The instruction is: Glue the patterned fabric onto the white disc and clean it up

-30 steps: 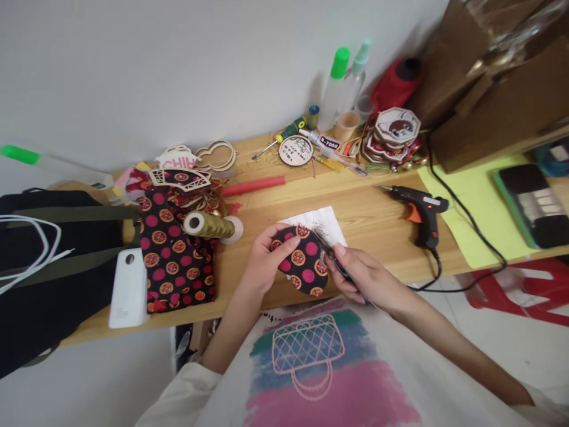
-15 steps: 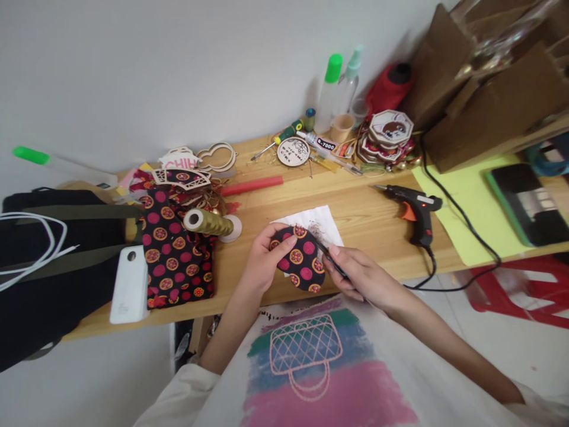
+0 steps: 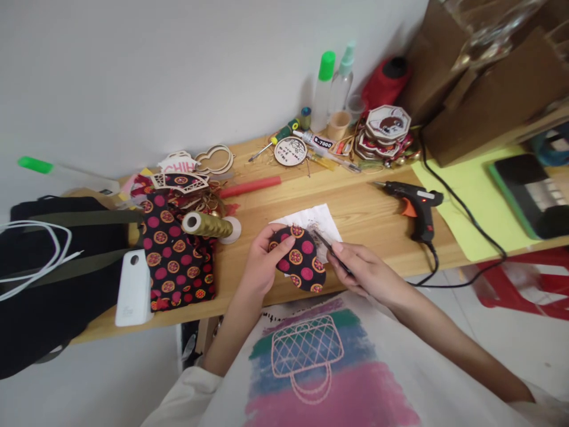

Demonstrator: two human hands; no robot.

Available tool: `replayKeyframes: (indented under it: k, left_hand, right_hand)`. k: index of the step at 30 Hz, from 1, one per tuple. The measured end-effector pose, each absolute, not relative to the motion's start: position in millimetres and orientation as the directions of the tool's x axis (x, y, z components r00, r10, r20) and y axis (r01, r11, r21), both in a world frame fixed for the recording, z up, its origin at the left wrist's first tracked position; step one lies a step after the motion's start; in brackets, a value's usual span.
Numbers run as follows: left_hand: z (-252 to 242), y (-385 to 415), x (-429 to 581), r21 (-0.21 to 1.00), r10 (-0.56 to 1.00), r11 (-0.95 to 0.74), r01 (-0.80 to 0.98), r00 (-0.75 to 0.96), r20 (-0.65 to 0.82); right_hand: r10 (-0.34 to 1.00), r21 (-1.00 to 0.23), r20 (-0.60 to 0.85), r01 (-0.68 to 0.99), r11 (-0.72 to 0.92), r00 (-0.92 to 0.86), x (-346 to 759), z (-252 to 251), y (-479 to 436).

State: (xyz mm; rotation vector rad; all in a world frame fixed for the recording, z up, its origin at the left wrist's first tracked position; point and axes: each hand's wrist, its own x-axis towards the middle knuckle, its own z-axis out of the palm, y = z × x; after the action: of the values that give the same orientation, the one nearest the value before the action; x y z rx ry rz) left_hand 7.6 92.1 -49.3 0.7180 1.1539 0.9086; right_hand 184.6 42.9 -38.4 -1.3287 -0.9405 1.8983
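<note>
In my left hand [image 3: 263, 256] is a gourd-shaped piece of dark fabric [image 3: 294, 257] patterned with pink dots and orange flowers; the thumb lies on top, pressing its left side. My right hand [image 3: 362, 267] is closed around a slender, dark, pointed tool [image 3: 328, 244], whose exact kind I cannot make out. Its tip points up and left, beside the right edge of the fabric piece and over the paper. Beneath both, a white sheet of paper [image 3: 326, 214] carries small dark scraps.
Right of my hands lies a black glue gun [image 3: 411, 198] with its cord. On the left are a spool of gold thread [image 3: 207, 226], folded patterned fabric [image 3: 171, 279] and a white power bank [image 3: 132, 296]. Bottles [image 3: 323, 98] and octagonal ornaments [image 3: 387, 127] line the back.
The tool in my right hand has shifted slightly right, away from the fabric piece's edge. My left hand keeps its hold. The camera view has shifted a little.
</note>
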Motion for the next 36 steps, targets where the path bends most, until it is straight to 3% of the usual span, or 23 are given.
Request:
replayKeyframes:
  k: [10, 29, 36]
  left_hand:
    - [-50, 93, 9, 0.851, 0.873, 0.485, -0.2, 0.161, -0.46]
    - [-51, 97, 8, 0.875, 0.886, 0.454, -0.165, 0.183, -0.425]
    - [-50, 121, -5, 0.886, 0.834, 0.462, 0.029, 0.327, -0.445]
  right_hand:
    - [0.782, -0.82, -0.49, -0.1, -0.564, -0.386, 187, -39, 44]
    - [0.811, -0.851, -0.468, -0.071, -0.521, -0.351, 188, -44, 51]
    - [0.799, -0.846, -0.514, 0.031, -0.532, -0.312, 185, -47, 52]
